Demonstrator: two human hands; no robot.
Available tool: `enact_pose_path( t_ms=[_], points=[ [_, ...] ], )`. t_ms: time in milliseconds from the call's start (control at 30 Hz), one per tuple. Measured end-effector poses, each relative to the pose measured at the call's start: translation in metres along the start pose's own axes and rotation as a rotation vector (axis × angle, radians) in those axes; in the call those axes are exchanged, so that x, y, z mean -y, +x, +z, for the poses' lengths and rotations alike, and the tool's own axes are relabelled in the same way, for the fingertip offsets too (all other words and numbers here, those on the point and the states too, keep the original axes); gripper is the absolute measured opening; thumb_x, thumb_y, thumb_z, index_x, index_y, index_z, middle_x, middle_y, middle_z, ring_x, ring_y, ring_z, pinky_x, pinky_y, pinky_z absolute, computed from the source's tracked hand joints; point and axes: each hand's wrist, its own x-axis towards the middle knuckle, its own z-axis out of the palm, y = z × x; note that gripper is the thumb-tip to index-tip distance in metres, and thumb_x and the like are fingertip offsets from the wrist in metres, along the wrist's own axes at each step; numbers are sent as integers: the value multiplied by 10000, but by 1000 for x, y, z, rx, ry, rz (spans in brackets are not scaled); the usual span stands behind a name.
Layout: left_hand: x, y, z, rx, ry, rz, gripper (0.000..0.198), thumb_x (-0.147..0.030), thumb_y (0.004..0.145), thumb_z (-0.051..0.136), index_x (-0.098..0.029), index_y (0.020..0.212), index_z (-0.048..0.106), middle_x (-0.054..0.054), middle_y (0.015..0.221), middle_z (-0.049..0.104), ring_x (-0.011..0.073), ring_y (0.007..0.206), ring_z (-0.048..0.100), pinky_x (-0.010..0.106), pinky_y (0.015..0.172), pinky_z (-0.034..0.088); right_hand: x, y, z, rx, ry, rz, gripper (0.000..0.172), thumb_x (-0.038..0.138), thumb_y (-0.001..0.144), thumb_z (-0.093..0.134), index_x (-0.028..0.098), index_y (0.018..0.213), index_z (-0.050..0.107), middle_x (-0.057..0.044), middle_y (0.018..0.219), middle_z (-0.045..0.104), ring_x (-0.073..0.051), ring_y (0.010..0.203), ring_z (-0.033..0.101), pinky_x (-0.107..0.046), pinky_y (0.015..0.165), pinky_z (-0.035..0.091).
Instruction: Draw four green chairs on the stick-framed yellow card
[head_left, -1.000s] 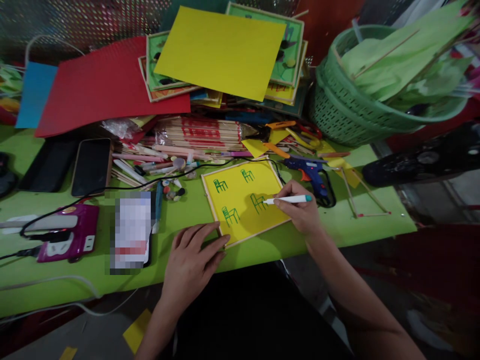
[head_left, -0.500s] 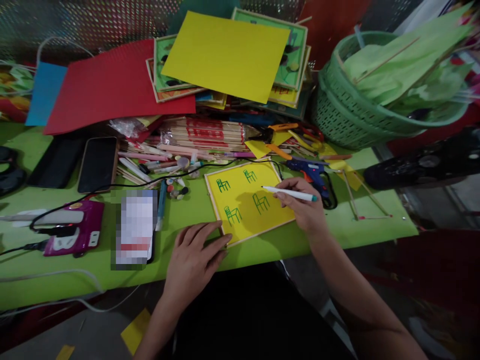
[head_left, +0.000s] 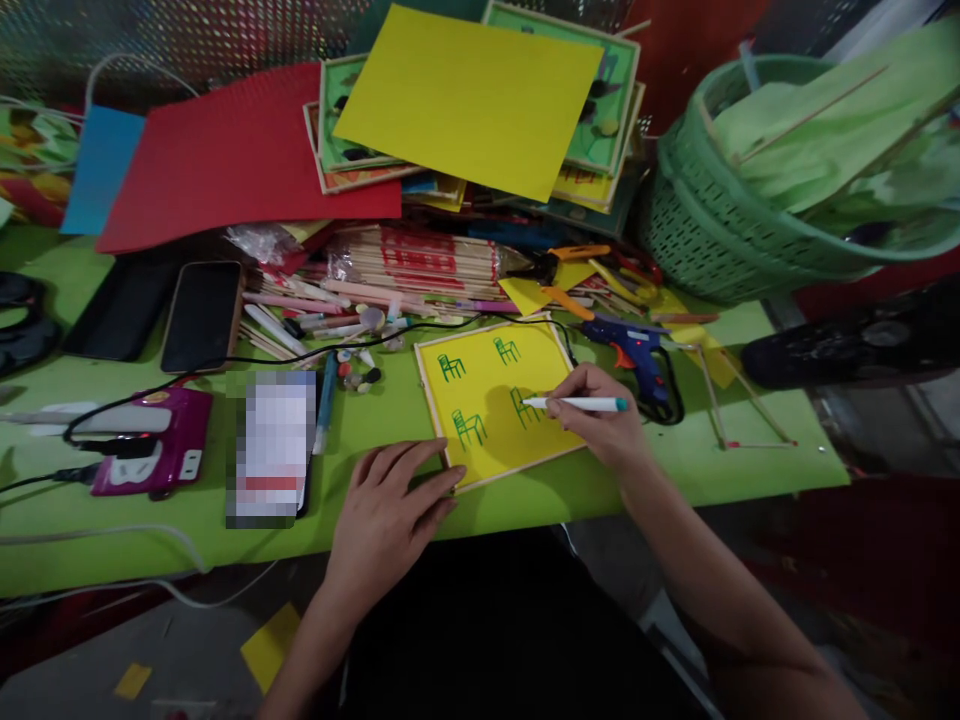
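A yellow sheet (head_left: 495, 455) edged with thin wooden sticks lies on the green table (head_left: 390, 400). Several chairs are drawn on it in green lines. My right hand (head_left: 604, 425) pinches a white marker (head_left: 581, 404) with a teal end, its tip at the lower right chair drawing (head_left: 525, 408). Whether the tip touches the sheet I cannot tell. At the sheet's lower left corner rests my left hand (head_left: 401, 500), fingers apart, thumb and fingertips on the stick edge, gripping nothing.
Behind the sheet lie bundled sticks (head_left: 420, 260), pens and a blue glue gun (head_left: 634, 355). A green basket (head_left: 697, 220) stands at the right. Leftward are a phone with a blurred screen (head_left: 274, 450) and a purple power strip (head_left: 187, 440). A black cable crosses above the sheet.
My right hand has moved slightly down, bringing the marker tip from above the lower right chair onto that drawing. My left hand stays at the corner. The view has shifted slightly.
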Motion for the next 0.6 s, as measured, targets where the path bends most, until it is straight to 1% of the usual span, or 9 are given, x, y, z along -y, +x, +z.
enact_pose_path(
  t_ms=[167, 600],
  points=[
    [-1, 0, 0, 10, -10, -9, 286, -250, 936, 650, -346, 1198, 709, 10, 1374, 656, 281, 1199, 578, 472, 951, 454, 1, 0, 2, 5, -25, -5, 214, 326, 735, 790, 218, 749, 606, -2, 672, 651, -139, 572, 548, -270, 523, 408],
    [0, 0, 0, 9, -2, -6, 298, -254, 923, 661, -354, 1199, 713, 16, 1376, 658, 286, 1198, 585, 472, 948, 462, -4, 0, 1, 41, -51, -26, 176, 306, 780, 763, 209, 780, 616, -4, 692, 646, -135, 588, 547, -268, 534, 399]
  ],
)
